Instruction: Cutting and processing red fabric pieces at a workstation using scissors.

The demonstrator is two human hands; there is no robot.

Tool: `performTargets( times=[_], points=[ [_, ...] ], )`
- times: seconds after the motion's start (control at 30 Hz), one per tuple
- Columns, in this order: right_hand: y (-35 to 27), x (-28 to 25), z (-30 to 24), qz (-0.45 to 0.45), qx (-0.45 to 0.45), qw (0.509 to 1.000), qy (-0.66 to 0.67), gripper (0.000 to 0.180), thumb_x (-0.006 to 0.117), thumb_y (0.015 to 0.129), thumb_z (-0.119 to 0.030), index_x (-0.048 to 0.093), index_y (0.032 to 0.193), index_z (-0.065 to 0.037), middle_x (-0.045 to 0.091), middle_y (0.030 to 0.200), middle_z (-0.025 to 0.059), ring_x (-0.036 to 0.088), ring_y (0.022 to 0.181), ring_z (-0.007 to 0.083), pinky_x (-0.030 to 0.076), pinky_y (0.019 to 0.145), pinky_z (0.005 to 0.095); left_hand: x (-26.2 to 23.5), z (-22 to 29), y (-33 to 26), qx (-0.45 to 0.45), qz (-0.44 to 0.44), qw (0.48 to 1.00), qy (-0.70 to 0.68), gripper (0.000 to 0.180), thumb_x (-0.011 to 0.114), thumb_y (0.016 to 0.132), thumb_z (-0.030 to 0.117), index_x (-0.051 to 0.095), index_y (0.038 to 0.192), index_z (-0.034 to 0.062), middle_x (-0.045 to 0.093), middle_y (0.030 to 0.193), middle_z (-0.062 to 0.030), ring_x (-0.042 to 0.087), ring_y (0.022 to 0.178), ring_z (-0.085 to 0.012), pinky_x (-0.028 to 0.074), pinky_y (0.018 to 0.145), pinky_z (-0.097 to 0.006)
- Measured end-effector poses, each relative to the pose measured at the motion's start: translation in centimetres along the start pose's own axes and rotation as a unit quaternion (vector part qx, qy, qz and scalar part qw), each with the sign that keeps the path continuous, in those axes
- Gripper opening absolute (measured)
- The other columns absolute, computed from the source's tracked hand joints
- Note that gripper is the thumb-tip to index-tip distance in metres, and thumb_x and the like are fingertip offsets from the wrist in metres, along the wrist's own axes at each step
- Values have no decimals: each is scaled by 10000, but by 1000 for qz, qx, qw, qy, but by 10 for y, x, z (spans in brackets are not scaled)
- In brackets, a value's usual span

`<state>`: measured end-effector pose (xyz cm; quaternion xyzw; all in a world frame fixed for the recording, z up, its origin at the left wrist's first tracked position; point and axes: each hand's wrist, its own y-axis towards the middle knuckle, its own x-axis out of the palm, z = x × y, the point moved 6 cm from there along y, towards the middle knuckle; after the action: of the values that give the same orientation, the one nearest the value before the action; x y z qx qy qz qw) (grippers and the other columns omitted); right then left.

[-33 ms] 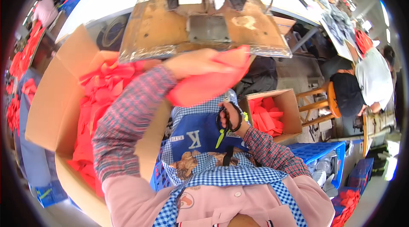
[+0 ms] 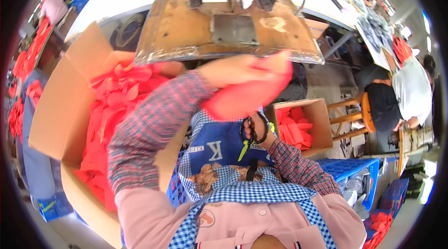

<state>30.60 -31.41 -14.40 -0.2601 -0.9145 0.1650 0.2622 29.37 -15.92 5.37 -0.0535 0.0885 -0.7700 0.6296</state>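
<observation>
My left hand (image 2: 233,72) reaches across in front of the brown machine table, its fingers closed on a piece of red fabric (image 2: 249,95). Motion blurs the fabric and the fingers a little. Just below it, close to my blue checked apron (image 2: 210,137), my right hand (image 2: 255,128) grips a pair of scissors (image 2: 248,130) by black loop handles. A yellow-green strip (image 2: 243,150) hangs beside the handles. The blades cannot be made out. To the left of my left arm, a large cardboard box (image 2: 56,113) holds a heap of red fabric pieces (image 2: 116,92).
A wooden machine table (image 2: 179,27) with a metal plate stands ahead. At right are a small cardboard box (image 2: 322,123) of red pieces, a blue plastic crate (image 2: 347,167) and a wooden stool (image 2: 366,113). A seated person in white (image 2: 410,88) is farther right.
My left hand and the red fabric have moved to the right. The right hand keeps its grip on the scissors, and the whole view has shifted slightly.
</observation>
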Motion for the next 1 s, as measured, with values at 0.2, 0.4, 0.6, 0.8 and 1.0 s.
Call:
performTargets(
  times=[0.2,0.4,0.6,0.8,1.0],
  points=[
    [3,-3,10,40,48,998,18,351,484,962,-441,504,1087,-114,486,642,3,450,474,108,382,400,267,45,41,-5,197,39,967,158,596,599,932,387,464,1291,-69,593,1219,-221,605,1102,-259,483,947,-354],
    [-4,-8,-2,54,67,995,45,316,475,976,-412,505,1076,-114,478,642,-3,449,478,101,376,407,258,-62,-27,-167,19,120,929,350,281,571,946,195,625,1128,-13,668,1049,-130,621,997,-210,487,881,-317],
    [2,9,1,22,78,997,13,310,473,978,-401,506,1076,-109,472,652,-3,451,492,96,380,416,255,-208,-159,-411,-356,519,556,543,342,665,834,278,660,1012,-14,665,920,-206,649,848,-310,517,752,-392],
    [-1,-2,-4,49,65,996,20,303,476,977,-388,509,1082,-106,472,660,0,453,499,101,378,421,261,-157,-163,-396,-524,367,740,210,615,770,692,493,692,991,-39,664,1066,-245,663,944,-346,540,795,-429],
    [4,7,2,35,85,996,16,300,482,973,-372,509,1093,-98,476,665,2,456,502,106,390,417,259,-180,-178,-427,-526,341,683,375,433,698,715,307,692,1006,-13,656,1062,-257,646,987,-372,517,845,-419]
  ],
)
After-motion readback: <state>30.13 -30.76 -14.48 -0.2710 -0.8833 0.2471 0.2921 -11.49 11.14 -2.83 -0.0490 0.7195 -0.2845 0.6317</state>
